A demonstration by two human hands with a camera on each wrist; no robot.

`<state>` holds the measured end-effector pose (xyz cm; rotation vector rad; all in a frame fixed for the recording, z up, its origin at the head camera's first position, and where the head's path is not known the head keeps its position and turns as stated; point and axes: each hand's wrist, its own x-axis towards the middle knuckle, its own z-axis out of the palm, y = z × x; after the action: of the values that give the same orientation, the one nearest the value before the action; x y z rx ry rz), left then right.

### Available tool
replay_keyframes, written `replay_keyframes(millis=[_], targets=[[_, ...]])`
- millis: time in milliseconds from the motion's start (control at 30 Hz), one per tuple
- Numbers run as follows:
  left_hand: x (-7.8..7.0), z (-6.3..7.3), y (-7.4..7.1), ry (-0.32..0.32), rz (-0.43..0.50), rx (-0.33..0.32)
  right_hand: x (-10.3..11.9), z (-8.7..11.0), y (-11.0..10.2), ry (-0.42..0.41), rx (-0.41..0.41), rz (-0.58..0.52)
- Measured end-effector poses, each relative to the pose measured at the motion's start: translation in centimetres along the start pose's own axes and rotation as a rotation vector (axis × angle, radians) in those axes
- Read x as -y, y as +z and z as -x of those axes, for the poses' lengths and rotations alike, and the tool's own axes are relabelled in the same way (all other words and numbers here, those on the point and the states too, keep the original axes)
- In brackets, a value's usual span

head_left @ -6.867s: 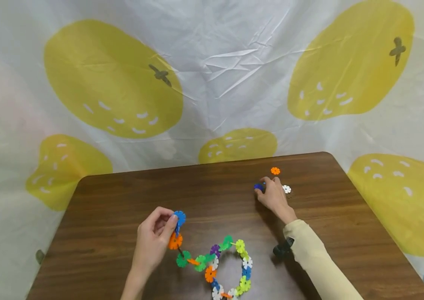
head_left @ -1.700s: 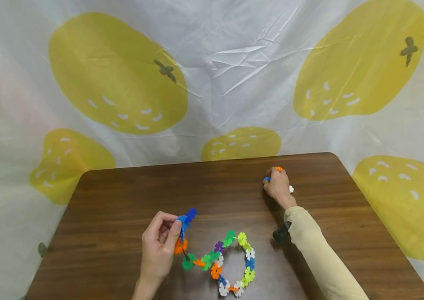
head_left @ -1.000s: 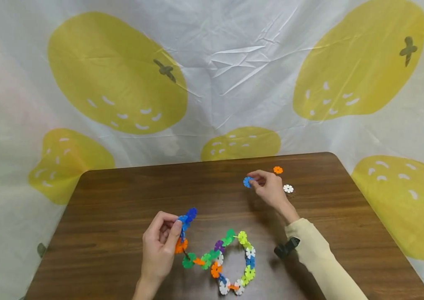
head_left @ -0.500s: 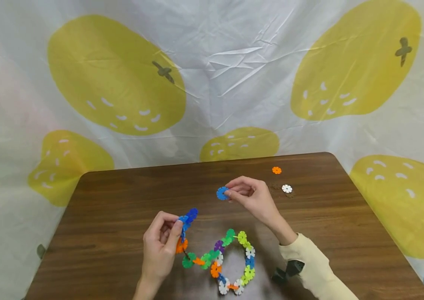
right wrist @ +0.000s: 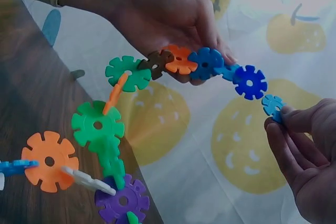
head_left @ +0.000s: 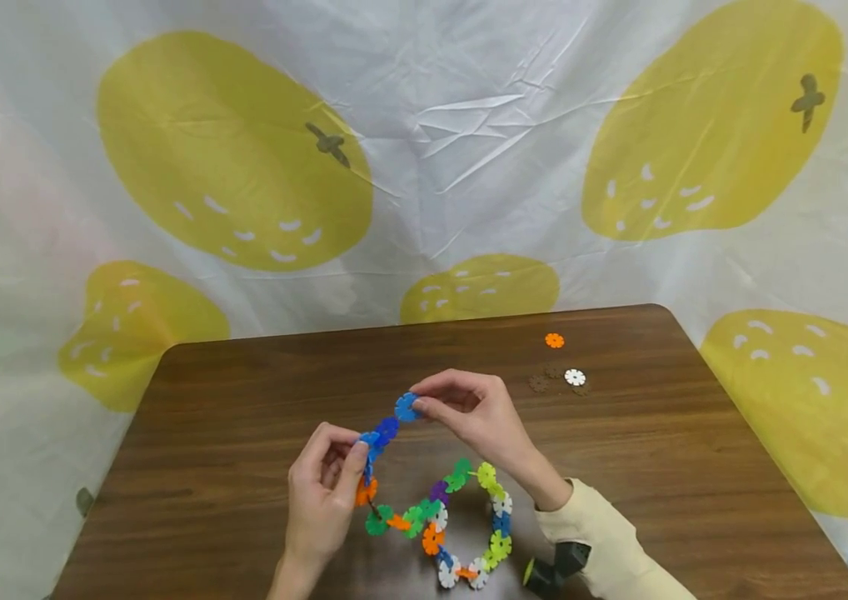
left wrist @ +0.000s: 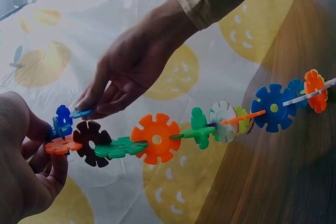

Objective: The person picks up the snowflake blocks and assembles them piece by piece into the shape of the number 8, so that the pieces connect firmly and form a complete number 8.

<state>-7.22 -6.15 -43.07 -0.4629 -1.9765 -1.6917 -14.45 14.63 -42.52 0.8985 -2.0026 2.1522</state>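
My left hand (head_left: 322,492) pinches a blue disc near the end of a chain of notched, flower-shaped plastic discs. From there the chain runs down past an orange disc (left wrist: 156,139) and a green disc (right wrist: 98,123) to a closed ring of linked discs (head_left: 500,546) on the table. A dark blue disc (right wrist: 250,82) forms the chain's free end, beyond the left fingertips. Between thumb and fingers, my right hand (head_left: 486,421) holds a single light blue disc (right wrist: 273,107). Its edge is very close to the dark blue disc; the right wrist view shows a small gap.
Loose on the wooden table (head_left: 259,392), toward the back right, lie an orange disc (head_left: 555,341), a white disc (head_left: 575,377) and several brown discs (head_left: 539,383). A white cloth (head_left: 401,208) printed with yellow fruit hangs behind the table. A dark device (head_left: 566,565) is strapped to the right wrist.
My right hand has taken the light blue disc from the back right and brought it left, beside the chain's end. Earlier, the dark blue disc was joined on. My left hand has barely moved.
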Motion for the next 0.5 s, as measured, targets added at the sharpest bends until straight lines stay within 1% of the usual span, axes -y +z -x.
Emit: replay_keyframes(millis=[133,300,400,500], targets=[[0.0,0.0,-0.1,-0.013,-0.008,0.006,-0.1,0.1,0.3,-0.016,0.007,-0.010],[0.1,0.0,-0.1,0.000,-0.035,0.003,0.0,0.2,0.6,-0.030,-0.007,0.007],[0.1,0.0,-0.1,0.021,-0.071,-0.004,0.0,0.4,0.8,-0.076,-0.023,0.038],[0.1,0.1,0.0,0.042,-0.112,-0.011,-0.1,0.4,1.2,-0.150,-0.036,0.072]])
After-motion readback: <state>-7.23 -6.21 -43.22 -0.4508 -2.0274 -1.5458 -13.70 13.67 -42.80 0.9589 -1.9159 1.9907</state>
